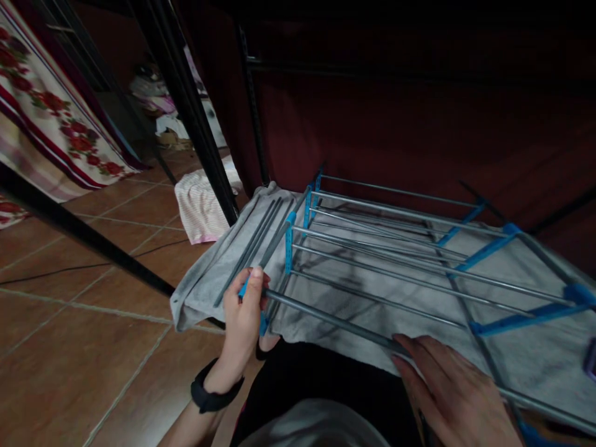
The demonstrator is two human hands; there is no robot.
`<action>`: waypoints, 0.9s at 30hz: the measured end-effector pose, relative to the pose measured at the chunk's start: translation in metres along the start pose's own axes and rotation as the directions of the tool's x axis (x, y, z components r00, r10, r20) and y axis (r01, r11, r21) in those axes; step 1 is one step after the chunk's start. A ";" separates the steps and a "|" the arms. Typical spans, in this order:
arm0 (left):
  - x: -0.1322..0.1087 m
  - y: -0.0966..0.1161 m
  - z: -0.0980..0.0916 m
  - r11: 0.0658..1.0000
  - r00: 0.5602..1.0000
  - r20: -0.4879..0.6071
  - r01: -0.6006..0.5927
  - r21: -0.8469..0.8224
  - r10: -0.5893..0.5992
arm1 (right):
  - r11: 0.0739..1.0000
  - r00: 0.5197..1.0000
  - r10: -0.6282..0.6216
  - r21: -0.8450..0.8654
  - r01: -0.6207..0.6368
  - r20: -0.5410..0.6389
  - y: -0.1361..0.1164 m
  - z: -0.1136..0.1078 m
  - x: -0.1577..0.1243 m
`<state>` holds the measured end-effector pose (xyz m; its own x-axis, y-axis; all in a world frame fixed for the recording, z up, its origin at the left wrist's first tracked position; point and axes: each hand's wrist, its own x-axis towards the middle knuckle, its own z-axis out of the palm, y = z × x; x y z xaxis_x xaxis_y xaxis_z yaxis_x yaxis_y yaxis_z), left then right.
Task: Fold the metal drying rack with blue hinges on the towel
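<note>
A rack of grey metal tubes joined by blue plastic pieces (482, 251) lies on its side on a grey cloth (200, 292). My left hand (243, 310), with a black band on the wrist, pinches the near left corner, where a blue joint shows between thumb and fingers. From that corner a grey tube (330, 320) runs right along the near side. Fingers and thumb of my right hand (451, 379) close round this tube farther along. Several loose grey rods (255, 244) rest side by side on the cloth, left of the rack.
Black metal posts (193, 112) frame the raised surface, with a dark red cloth (395, 136) behind it. A striped cloth (200, 202) hangs or lies beyond the left post. Tiled floor (97, 329) and a floral curtain (69, 124) are at left. A dark object (590, 360) is cut off at right.
</note>
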<state>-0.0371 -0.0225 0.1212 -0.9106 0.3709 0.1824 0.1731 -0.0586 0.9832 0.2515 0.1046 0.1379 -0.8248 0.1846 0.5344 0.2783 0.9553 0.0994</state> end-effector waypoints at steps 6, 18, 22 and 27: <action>0.028 -0.019 0.013 0.996 0.999 0.035 0.008 -0.091 -0.005 | 0.996 0.983 0.086 -0.003 -0.086 0.163 -0.035 0.034 0.056; 0.040 -0.021 0.016 0.996 0.999 0.051 -0.005 -0.085 0.010 | 0.995 0.895 0.016 0.077 -0.056 0.445 -0.063 0.059 0.122; 0.043 -0.022 0.015 0.997 0.996 0.083 -0.026 -0.068 0.032 | 0.995 0.904 -0.003 0.095 -0.042 0.428 -0.065 0.053 0.120; 0.047 -0.027 0.012 0.990 0.989 0.149 -0.002 -0.141 0.023 | 0.995 0.896 0.006 0.087 -0.050 0.444 -0.063 0.054 0.120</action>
<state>-0.0794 0.0079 0.1034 -0.8402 0.5035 0.2016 0.1204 -0.1893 0.9745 0.1082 0.0789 0.1507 -0.9559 0.2736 0.1066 0.2751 0.9614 -0.0002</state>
